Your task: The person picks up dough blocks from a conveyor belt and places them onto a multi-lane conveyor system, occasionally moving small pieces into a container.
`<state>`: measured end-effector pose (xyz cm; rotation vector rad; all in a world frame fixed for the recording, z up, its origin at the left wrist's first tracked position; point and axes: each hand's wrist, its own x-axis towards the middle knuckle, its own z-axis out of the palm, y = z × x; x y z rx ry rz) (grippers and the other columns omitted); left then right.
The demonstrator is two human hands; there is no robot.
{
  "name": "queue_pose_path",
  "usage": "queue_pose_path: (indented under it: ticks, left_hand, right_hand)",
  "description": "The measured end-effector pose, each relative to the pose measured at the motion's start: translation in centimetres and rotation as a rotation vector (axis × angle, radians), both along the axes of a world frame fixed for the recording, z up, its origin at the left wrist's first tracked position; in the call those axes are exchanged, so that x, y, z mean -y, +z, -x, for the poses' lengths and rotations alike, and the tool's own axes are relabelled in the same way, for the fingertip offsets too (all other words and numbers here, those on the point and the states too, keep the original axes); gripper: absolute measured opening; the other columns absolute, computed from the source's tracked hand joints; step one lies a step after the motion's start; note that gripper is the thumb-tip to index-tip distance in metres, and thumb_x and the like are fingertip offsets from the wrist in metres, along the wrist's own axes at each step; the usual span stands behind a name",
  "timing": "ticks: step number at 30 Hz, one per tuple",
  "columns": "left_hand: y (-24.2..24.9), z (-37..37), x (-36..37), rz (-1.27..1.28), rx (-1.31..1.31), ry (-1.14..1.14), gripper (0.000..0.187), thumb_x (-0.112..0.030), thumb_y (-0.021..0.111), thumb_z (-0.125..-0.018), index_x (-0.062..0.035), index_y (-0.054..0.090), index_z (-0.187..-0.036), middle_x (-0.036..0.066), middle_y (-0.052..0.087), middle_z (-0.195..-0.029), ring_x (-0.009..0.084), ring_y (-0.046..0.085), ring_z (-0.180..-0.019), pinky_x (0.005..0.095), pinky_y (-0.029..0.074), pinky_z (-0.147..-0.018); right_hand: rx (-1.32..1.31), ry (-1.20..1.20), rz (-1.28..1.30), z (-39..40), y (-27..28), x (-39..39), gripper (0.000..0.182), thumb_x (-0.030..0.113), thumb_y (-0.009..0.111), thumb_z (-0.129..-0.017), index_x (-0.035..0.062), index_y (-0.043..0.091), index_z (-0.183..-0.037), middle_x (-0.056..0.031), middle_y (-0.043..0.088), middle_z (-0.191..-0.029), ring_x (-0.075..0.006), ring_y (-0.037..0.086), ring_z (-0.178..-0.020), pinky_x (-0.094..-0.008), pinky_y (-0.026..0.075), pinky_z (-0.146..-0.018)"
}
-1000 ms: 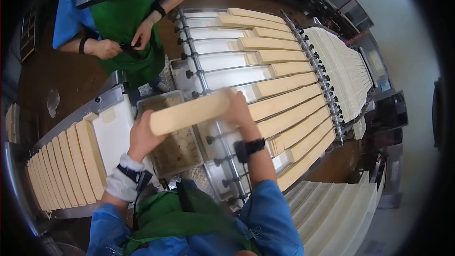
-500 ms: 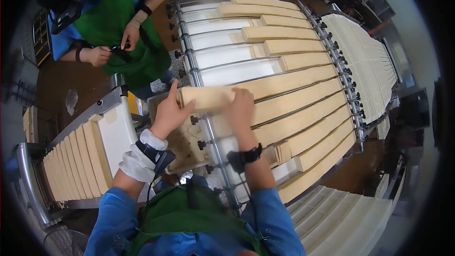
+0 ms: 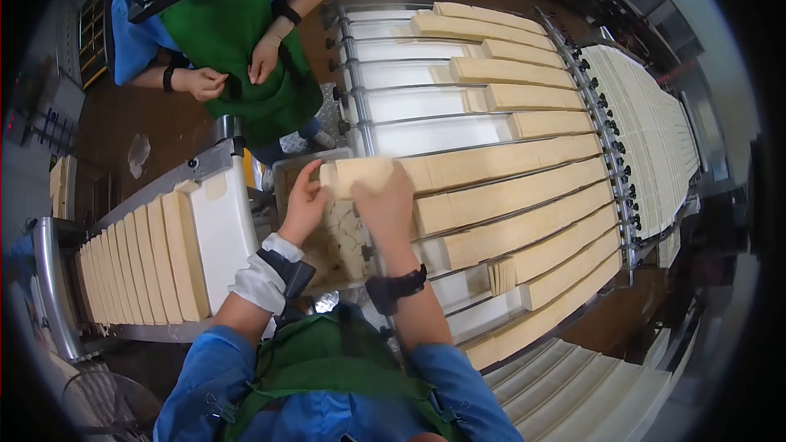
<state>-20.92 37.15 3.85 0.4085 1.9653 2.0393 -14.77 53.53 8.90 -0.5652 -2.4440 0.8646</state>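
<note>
A pale yellow stack of dough sheets (image 3: 360,170) sticks out past the near end of one lane of the conveyor. My left hand (image 3: 304,206) is at its left end, fingers curled and thumb against the edge piece. My right hand (image 3: 385,205) grips the stack from above a little further right, its fingers partly blurred and hiding part of the dough. Beneath my hands is a bin (image 3: 344,233) with dough scraps in it. Long rows of stacked dough (image 3: 516,162) lie in the lanes beside the stack.
Metal rods (image 3: 483,187) divide the lanes. At left, several dough strips (image 3: 155,258) lie side by side on a second conveyor with a white belt (image 3: 219,225). A co-worker in a green apron (image 3: 221,29) stands across from me, hands near the waist. A ribbed pale surface (image 3: 573,393) lies lower right.
My hands stay at the stack's end, and my right hand has moved left toward my left hand. The view has shifted slightly. The co-worker's hands have moved apart, and the dark object they held is gone from them.
</note>
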Motion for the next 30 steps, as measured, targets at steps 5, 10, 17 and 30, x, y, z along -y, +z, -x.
queue_pose_path:
  ticks: [5,10,17,30]
  left_hand:
    - [3.0,-1.8,-1.0,-0.138,0.072,0.051,0.060,0.005,0.047,-0.096,-0.0082,0.028,-0.152,0.009,0.067,-0.116,0.0086,0.061,-0.096,0.0219,0.046,-0.086]
    - [10.0,-5.7,0.8,-0.220,0.037,0.052,0.062,0.004,0.048,-0.096,-0.0087,0.026,-0.153,0.010,0.065,-0.121,0.0128,0.059,-0.109,0.0277,0.044,-0.098]
    - [5.8,-5.8,7.4,0.063,0.084,0.258,0.061,0.005,0.054,-0.093,-0.0049,0.031,-0.148,0.014,0.055,-0.130,0.0213,0.056,-0.115,0.0329,0.044,-0.102]
    - [6.1,-10.6,6.6,0.136,0.112,0.111,0.040,0.003,0.060,-0.091,-0.0043,0.049,-0.129,0.004,0.057,-0.106,0.0125,0.056,-0.098,0.0252,0.047,-0.089]
  right_hand:
    - [0.221,0.066,0.053,1.1,3.8,0.4,0.103,0.044,0.080,-0.068,-0.0005,0.034,-0.148,-0.0284,0.055,-0.119,-0.0434,0.053,-0.110,-0.0500,0.044,-0.094]
    - [-0.176,0.266,0.627,-5.1,2.1,-2.5,0.106,0.036,0.085,-0.068,0.0026,0.029,-0.151,-0.0228,0.051,-0.132,-0.0346,0.054,-0.120,-0.0454,0.045,-0.101]
    - [-0.038,0.336,1.198,-25.4,0.4,-6.3,0.111,0.021,0.086,-0.060,0.0052,0.027,-0.152,-0.0117,0.036,-0.150,-0.0256,0.039,-0.138,-0.0386,0.031,-0.115]
    - [0.620,-0.326,-0.291,-24.4,0.2,-6.3,0.110,0.045,0.078,-0.068,-0.0102,0.027,-0.148,-0.0330,0.033,-0.147,-0.0475,0.031,-0.138,-0.0518,0.024,-0.117]
